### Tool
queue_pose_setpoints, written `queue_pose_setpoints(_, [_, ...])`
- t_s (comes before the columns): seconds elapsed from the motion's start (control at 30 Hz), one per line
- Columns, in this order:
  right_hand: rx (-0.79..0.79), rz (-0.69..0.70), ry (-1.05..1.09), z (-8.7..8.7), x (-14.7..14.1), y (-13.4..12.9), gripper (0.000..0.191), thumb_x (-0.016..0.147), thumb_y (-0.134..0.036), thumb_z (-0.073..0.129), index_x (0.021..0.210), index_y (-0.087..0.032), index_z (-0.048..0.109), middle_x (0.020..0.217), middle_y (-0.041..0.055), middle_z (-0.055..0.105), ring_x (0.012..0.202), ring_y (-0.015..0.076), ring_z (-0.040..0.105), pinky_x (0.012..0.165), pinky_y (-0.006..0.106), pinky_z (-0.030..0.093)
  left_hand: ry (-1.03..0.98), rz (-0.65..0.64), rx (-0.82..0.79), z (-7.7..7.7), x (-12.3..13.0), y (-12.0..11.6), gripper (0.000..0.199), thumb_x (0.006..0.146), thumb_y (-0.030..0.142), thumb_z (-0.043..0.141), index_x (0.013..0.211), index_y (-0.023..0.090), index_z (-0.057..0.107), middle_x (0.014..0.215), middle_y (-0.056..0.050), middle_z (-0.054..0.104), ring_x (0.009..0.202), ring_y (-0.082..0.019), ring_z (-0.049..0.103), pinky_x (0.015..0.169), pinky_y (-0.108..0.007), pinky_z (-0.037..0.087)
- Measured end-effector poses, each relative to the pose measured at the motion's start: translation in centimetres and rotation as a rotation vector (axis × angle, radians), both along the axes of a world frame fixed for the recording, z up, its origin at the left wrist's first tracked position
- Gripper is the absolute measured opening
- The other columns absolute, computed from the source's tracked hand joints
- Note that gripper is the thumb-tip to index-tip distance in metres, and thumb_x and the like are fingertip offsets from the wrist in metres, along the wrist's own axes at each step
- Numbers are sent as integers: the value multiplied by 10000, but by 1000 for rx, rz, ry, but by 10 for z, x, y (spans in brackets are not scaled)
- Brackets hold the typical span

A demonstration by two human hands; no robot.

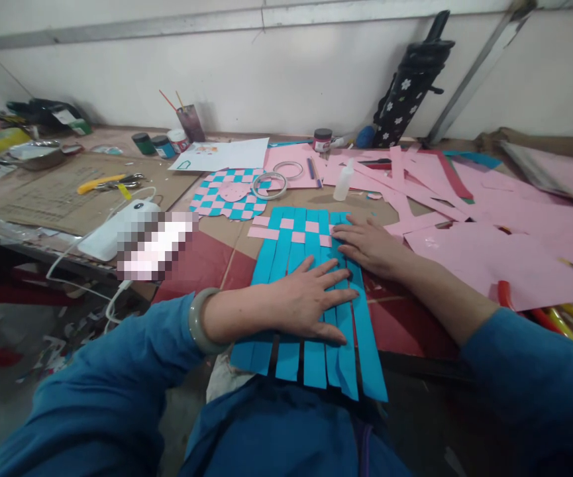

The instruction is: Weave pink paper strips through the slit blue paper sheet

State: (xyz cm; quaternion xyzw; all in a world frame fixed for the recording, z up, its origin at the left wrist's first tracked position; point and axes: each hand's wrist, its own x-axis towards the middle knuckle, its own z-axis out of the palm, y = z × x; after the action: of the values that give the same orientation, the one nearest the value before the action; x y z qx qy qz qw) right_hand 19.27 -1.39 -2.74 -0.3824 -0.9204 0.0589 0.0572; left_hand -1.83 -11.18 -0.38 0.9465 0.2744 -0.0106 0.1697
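Blue paper strips [373, 358] run lengthwise from the table toward my lap, their lower ends hanging over the table's edge. Pink strips [264, 232] are woven across them near the top and stick out at the left. My left hand [311, 298] lies flat over the middle of the blue strips, fingers spread and pointing right. At the upper right, my right hand [368, 245] rests with its fingers apart on the right-hand blue strips, beside the woven rows. Neither hand is gripping anything.
A blue-and-pink woven piece [207, 197], tape rolls [269, 186] and a white bottle [344, 182] stand or lie behind. Pink paper [505, 258] covers the right. A white power bank [117, 232], pliers [112, 183] and paint jars [161, 147] are at left.
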Motion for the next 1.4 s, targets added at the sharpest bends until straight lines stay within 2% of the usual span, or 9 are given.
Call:
queue_pose_setpoints(0.1, [21,-38,153,6,7,3,469,965,-399,338,1272,-199,631,1379,130,606,1395,346,419,1083,635,355,2,14,-26,2,0,1,780,860,647,547,1477,188,416,1595,-179,298,1498,-435,169,1133,-720,178])
queue_pose_setpoints(0.23, [77,-251,341,29,26,-2,479,955,-429,371,1297,-195,611,1372,124,611,1395,317,432,1107,549,385,-18,49,-97,7,1,5,820,850,674,544,1506,217,362,1623,-162,231,1518,-383,146,1179,-677,136])
queue_pose_setpoints(0.37, [87,-339,243,56,49,-27,482,956,-429,396,1310,-171,599,1390,142,594,1415,318,400,1102,514,404,-78,87,-118,24,-10,-2,819,846,645,578,1502,201,367,1620,-150,246,1526,-339,151,1213,-625,132])
queue_pose_setpoints(0.47, [111,-270,170,62,69,-58,479,949,-501,392,1224,-194,639,1380,144,601,1408,351,403,1036,538,474,-239,81,-74,43,-31,-20,728,870,621,558,1440,179,461,1566,-138,378,1513,-308,223,1232,-552,202])
queue_pose_setpoints(0.6, [182,-100,146,42,84,-108,419,950,-445,428,1326,-314,562,1335,75,644,1343,352,488,981,577,532,-497,137,-11,44,-65,-45,603,918,589,495,1361,182,534,1444,-126,544,1449,-214,385,1196,-403,359])
queue_pose_setpoints(0.7, [209,-13,167,17,73,-139,588,950,-385,444,1524,-380,316,1383,62,606,1319,332,514,956,576,558,-390,321,95,21,-79,-53,627,913,596,495,1378,176,522,1482,-160,491,1471,-274,339,1165,-497,388])
queue_pose_setpoints(0.8, [232,7,206,-3,55,-155,715,946,-438,460,1586,-333,159,1427,99,556,1330,355,493,960,620,530,-159,459,134,-2,-82,-57,738,877,687,455,1396,165,516,1505,-188,452,1477,-348,303,1162,-644,291])
queue_pose_setpoints(1.0, [212,-26,221,-20,43,-156,442,971,-385,431,1360,-232,575,1334,116,631,1262,352,567,981,647,484,-31,478,114,-15,-80,-63,724,897,666,442,1409,160,516,1507,-186,450,1463,-353,329,1172,-644,249])
queue_pose_setpoints(1.4, [149,-277,376,-22,46,-160,276,907,-263,543,1154,-287,664,1174,62,732,1135,285,667,1008,536,504,-301,290,85,-29,-97,-67,739,884,739,357,1401,239,525,1484,-112,501,1423,-322,413,1182,-609,240])
